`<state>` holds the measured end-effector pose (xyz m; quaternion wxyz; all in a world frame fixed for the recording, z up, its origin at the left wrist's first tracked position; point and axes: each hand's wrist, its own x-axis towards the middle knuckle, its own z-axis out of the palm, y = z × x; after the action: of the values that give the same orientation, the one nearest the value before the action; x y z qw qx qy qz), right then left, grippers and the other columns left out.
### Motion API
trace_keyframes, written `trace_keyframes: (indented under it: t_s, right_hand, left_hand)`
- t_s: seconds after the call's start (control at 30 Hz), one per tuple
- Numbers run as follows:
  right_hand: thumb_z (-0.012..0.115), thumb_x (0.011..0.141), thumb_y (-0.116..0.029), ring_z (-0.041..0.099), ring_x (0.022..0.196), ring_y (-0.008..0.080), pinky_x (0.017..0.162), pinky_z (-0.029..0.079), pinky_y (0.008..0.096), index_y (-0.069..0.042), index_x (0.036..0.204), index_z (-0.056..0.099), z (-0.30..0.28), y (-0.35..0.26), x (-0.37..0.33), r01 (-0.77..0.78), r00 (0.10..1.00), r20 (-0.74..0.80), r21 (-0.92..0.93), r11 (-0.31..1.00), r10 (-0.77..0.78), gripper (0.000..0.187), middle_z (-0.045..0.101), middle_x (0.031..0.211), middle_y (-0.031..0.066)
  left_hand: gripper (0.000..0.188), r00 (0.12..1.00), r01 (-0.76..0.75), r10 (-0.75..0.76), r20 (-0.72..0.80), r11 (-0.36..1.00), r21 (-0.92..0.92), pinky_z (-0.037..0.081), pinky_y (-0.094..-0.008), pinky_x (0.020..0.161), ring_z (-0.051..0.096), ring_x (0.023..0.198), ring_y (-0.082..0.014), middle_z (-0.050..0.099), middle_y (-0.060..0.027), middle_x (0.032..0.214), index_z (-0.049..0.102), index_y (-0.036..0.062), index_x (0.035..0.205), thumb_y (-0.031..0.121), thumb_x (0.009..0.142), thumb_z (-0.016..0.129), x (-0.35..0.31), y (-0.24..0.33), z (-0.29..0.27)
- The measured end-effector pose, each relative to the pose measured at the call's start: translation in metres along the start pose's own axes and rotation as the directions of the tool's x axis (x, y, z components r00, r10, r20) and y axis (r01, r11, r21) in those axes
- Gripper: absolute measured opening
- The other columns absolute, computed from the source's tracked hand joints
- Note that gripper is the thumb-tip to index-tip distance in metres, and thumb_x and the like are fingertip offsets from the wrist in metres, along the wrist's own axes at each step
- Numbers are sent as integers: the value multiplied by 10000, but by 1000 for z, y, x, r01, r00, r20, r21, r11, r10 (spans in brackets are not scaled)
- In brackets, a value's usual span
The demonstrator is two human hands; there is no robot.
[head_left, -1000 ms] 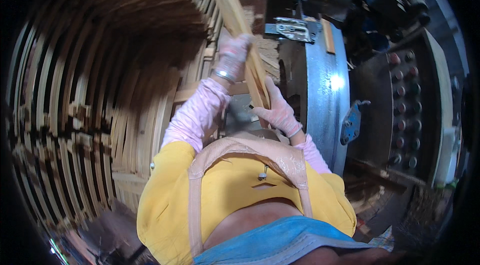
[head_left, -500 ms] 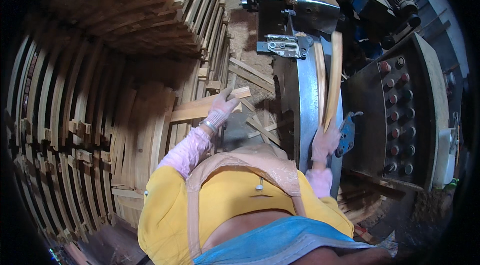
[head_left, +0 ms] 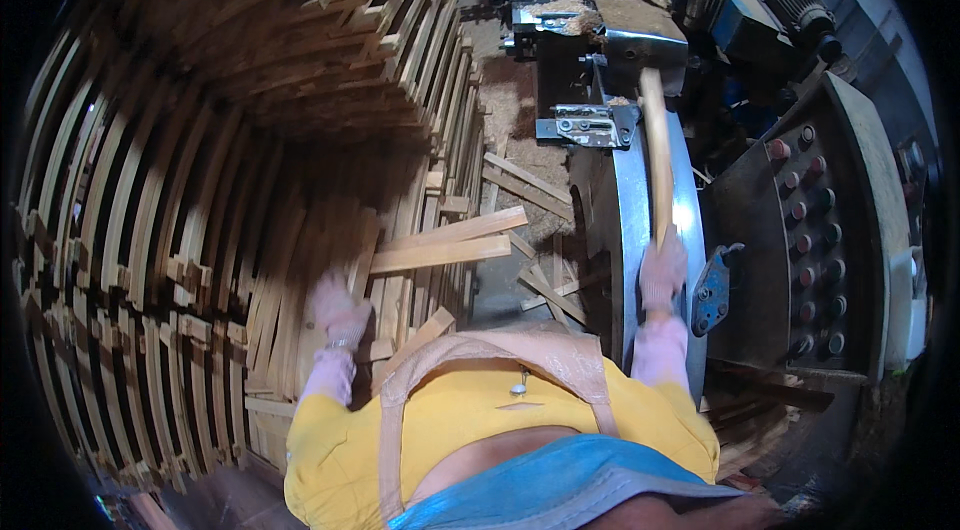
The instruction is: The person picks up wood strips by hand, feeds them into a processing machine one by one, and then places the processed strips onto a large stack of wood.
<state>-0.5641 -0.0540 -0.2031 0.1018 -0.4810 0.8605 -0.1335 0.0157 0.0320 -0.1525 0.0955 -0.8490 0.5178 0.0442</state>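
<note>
In a pale glove, my right hand (head_left: 662,273) is closed on the near end of a long wooden strip (head_left: 657,155). The strip lies along a smooth metal machine table (head_left: 627,195), its far end by the machine's metal hood (head_left: 645,45). Over at the left, my left hand (head_left: 337,308), gloved too, is smeared by motion above a pile of wooden boards (head_left: 283,295). Whether its fingers touch a board is unclear. Two loose boards (head_left: 455,238) jut out just beyond that hand.
High stacks of wooden strips (head_left: 130,180) fill the left side. A metal guide bracket (head_left: 590,125) sits at the table's left edge. To the right stand a control panel (head_left: 812,240) with several buttons and a blue metal fitting (head_left: 711,292). Scrap strips (head_left: 530,185) lie on the floor among shavings.
My left hand has moved off the jutting boards, back and left over the pile. My right hand has shifted the strip leftward onto the table, where two strips showed before and one shows now.
</note>
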Motion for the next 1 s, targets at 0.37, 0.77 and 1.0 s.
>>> trace_keyframes:
  t_s: [0.37,0.77,1.0]
  right_hand:
    - [733,874,-200,598,1155,328,976,496,466,-107,1184,653,2,61,-51,189,943,-227,-231,954,-242,333,675,1164,89]
    - [636,915,-187,669,1061,288,947,513,464,-121,1163,716,32,-71,171,67,997,50,-182,981,-59,269,729,1135,84]
    - [698,972,-156,670,1012,178,900,552,313,11,1385,590,50,-136,-39,281,639,-15,935,215,-769,459,712,1194,95]
  left_hand:
    - [819,928,-203,244,-280,965,166,487,-471,1062,586,1277,-376,604,-196,1385,500,95,1450,236,697,791,-11,-26,17]
    - [757,918,-384,190,-347,641,-665,559,-467,953,719,1068,-356,726,-193,1213,541,84,1432,356,774,799,75,169,-153]
    - [633,878,-325,451,-161,314,-892,569,-424,859,709,1009,-265,719,-167,1198,551,-8,1351,363,885,764,68,327,-94]
